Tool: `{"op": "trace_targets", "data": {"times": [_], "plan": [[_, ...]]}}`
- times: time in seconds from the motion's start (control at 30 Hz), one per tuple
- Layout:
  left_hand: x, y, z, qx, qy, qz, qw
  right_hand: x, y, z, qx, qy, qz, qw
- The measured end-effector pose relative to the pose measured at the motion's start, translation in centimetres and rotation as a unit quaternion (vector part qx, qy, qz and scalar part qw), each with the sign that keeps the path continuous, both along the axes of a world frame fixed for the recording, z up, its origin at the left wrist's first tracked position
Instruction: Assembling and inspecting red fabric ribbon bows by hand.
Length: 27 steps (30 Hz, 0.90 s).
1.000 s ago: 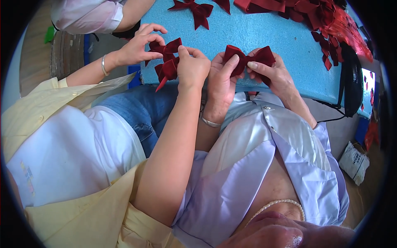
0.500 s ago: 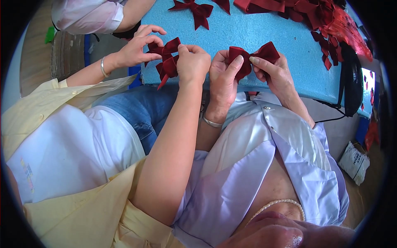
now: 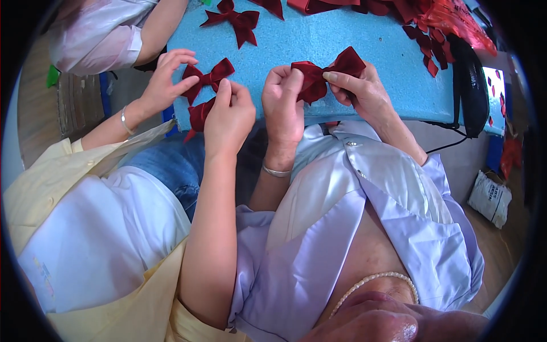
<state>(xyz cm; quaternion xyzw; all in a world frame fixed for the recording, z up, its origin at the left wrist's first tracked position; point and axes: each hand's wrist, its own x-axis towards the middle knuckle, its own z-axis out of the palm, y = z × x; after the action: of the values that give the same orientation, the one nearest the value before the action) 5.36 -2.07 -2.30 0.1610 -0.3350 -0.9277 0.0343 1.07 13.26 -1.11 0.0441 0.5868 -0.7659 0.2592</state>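
Pinching the dark red velvet ribbon bow from both sides, just above the near edge of the light blue foam-covered table. Left hand closed on the left loop and the middle knot, thumb and fingers pressed together on the cloth. Right hand closed on the right loop, forefinger laid across the top of it. Bow lifted a little off the foam, between the two hands, tilted with the right loop higher.

Most likely the shaping of the loops. For doing it well: hold the knot firm with the left thumb and draw the right loop out gently, only by its edge, so as not to crush the velvet pile. Better to match both loops in width before letting go, and to check the tails for straightness; tails hidden behind the fingers here, so not possible to judge them. Good also to work low over the foam, not over the lap.

Care needed on the left side: hands of a co-worker in a pale yellow shirt just beside, busy with a second dark red bow, so small movements only. Another finished bow farther up on the foam, and a heap of red pieces at the far right, well apart.
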Motion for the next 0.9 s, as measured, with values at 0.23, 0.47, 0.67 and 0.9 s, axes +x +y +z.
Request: {"op": "trace_targets", "data": {"times": [0.23,0.47,0.67,0.9], "plan": [[-0.5,-0.1,-1.5,-0.038,0.023,-0.024,0.999,0.4,0.0,0.4,0.002,-0.003,0.017,1.000],[-0.2,0.4,-1.1,-0.035,0.028,-0.041,0.998,0.3,0.6,0.0,-0.037,-0.039,0.033,0.998],[0.0,0.0,-1.5,-0.058,0.048,-0.046,0.996,-0.8,1.1,0.6,0.094,0.186,0.011,0.978],[-0.1,0.5,-0.9,-0.140,0.028,-0.068,0.987,-1.8,0.3,1.9,0.211,0.458,0.092,0.858]]}}
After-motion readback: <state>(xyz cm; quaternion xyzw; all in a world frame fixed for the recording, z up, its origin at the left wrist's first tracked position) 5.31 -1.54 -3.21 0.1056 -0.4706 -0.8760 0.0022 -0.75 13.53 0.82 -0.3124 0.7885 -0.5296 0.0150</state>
